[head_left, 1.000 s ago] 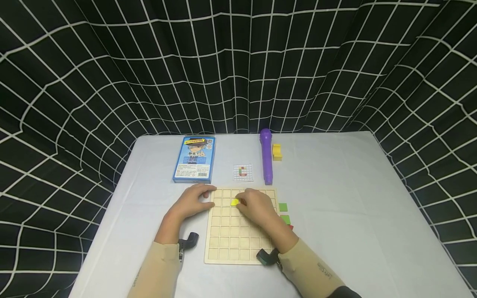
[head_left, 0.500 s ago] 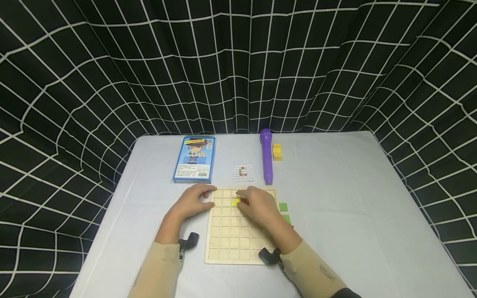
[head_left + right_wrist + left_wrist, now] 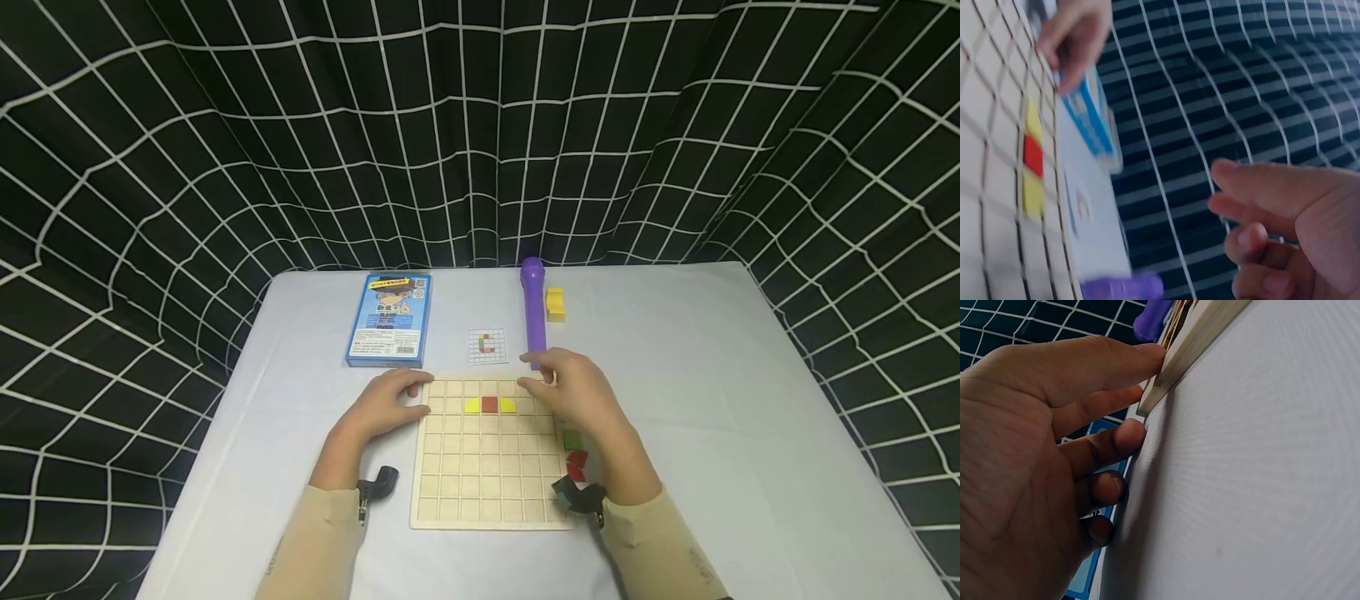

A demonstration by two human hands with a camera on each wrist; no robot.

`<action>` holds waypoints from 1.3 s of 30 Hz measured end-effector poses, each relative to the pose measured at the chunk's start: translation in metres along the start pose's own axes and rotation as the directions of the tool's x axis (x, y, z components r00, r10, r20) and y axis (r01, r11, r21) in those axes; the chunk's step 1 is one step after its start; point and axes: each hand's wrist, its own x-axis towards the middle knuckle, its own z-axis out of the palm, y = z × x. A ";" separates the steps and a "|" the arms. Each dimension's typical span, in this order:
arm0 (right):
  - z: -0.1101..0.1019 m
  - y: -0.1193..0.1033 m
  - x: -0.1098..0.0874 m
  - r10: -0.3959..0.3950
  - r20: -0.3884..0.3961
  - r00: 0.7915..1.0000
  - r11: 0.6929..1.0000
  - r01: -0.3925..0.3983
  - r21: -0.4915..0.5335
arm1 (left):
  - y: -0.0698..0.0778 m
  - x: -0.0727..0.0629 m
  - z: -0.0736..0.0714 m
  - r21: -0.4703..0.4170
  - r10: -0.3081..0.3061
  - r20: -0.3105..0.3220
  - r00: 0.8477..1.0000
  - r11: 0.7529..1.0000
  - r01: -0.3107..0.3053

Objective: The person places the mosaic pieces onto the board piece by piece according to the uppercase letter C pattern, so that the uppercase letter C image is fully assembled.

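A wooden grid board (image 3: 482, 508) lies on the table. In its second row from the far side sit a yellow tile (image 3: 472, 405), a red square tile (image 3: 489, 404) and another yellow tile (image 3: 507, 405), side by side. My left hand (image 3: 384, 405) rests its thumb and forefinger against the board's far left corner; the left wrist view shows the thumb (image 3: 1147, 355) touching the edge. Over the board's far right corner hovers my right hand (image 3: 573, 387), thumb and forefinger apart, nothing between them. Below it, a green tile (image 3: 572, 440) and red tiles (image 3: 576, 465) lie beside the board.
Behind the board lies a small pattern card (image 3: 487, 346). A blue box (image 3: 388, 320) is at the back left. The purple microphone (image 3: 533, 304) lies at the back right, partly behind my right hand, next to a yellow block (image 3: 555, 305).
My right hand has left the yellow tile and moved right, off the tile row. The red tile and second yellow tile, hidden before, now show. My left hand stays in place.
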 end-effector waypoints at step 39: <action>-0.012 0.096 0.002 0.240 0.382 0.893 0.947 -0.301 0.110 | -0.002 0.001 0.002 -0.020 -0.015 -0.007 1.000 1.000 0.015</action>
